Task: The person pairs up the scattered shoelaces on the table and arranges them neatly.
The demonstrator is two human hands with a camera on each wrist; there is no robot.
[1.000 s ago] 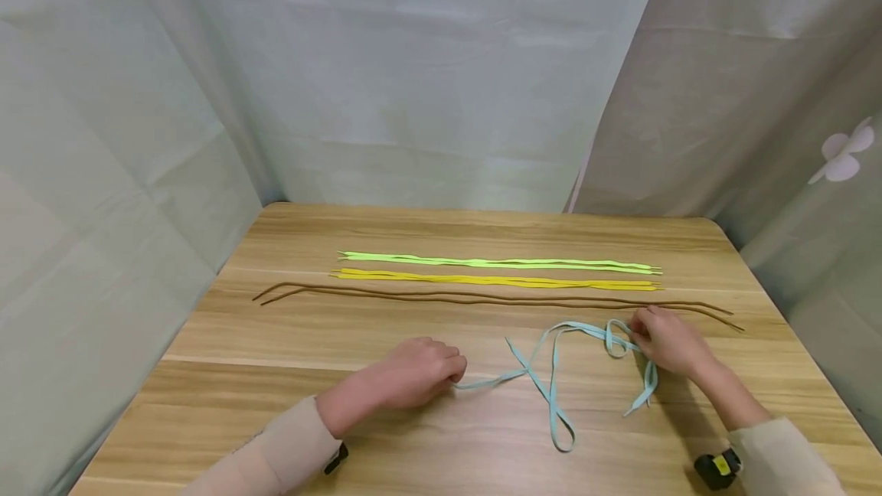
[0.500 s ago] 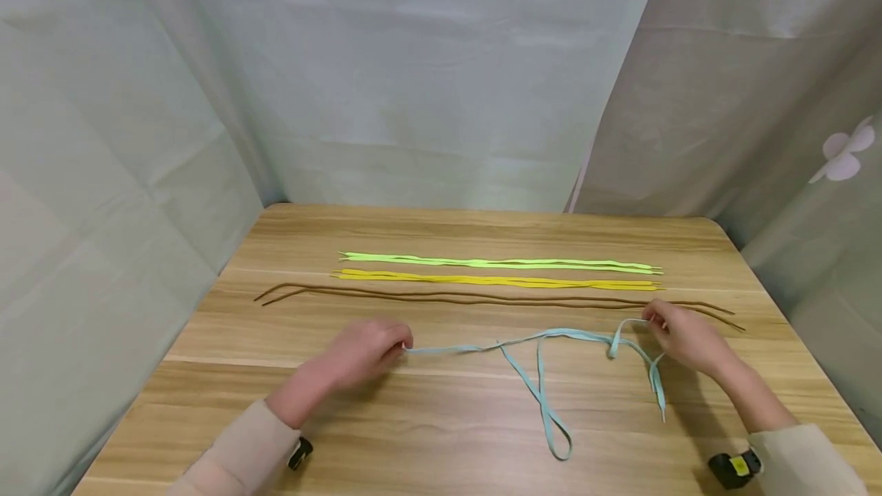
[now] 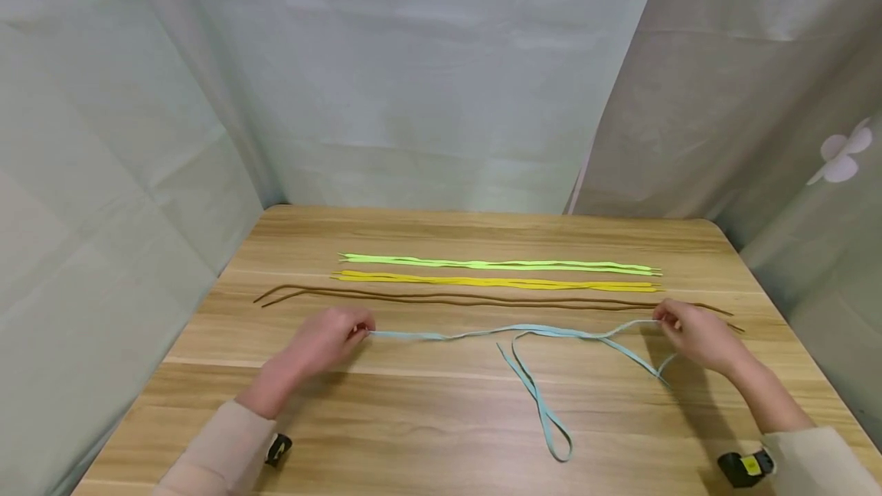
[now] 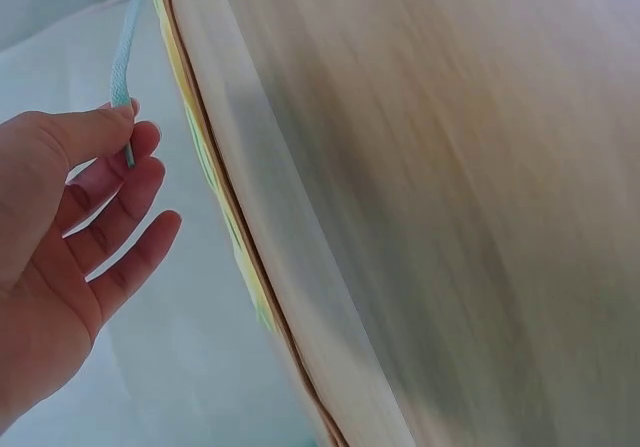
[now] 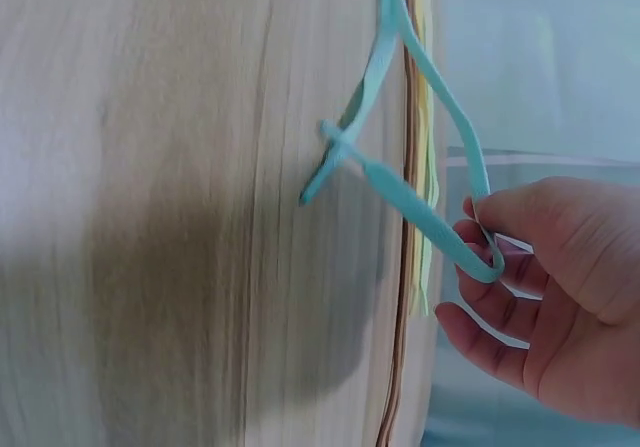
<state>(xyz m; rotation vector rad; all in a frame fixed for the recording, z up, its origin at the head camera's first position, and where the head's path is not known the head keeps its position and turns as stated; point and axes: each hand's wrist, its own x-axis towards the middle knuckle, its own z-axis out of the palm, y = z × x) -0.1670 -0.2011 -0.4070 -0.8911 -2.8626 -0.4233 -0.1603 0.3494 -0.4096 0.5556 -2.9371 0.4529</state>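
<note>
A light blue shoelace (image 3: 475,332) runs across the table between two hands. The left hand (image 3: 329,339) pinches its left end between thumb and forefinger; in the left wrist view the tip of the shoelace (image 4: 122,77) pokes out below the thumb. On the right, the right hand (image 3: 699,334) pinches the lace near its other end. A short tail of the shoelace (image 5: 405,199) hangs past those fingers in the right wrist view, crossing a second tip. Between the hands, a long loop of blue lace (image 3: 544,410) lies on the wood toward the near side.
Beyond the blue lace lie brown laces (image 3: 441,297), yellow laces (image 3: 496,281) and neon green laces (image 3: 496,263), each stretched lengthwise across the wooden table (image 3: 413,435). Pale curtains (image 3: 427,98) enclose the table at the back and sides.
The left hand has moved left and away from the body, drawing the blue lace straighter. The right hand has shifted slightly right, and the small loop near it has opened out.
</note>
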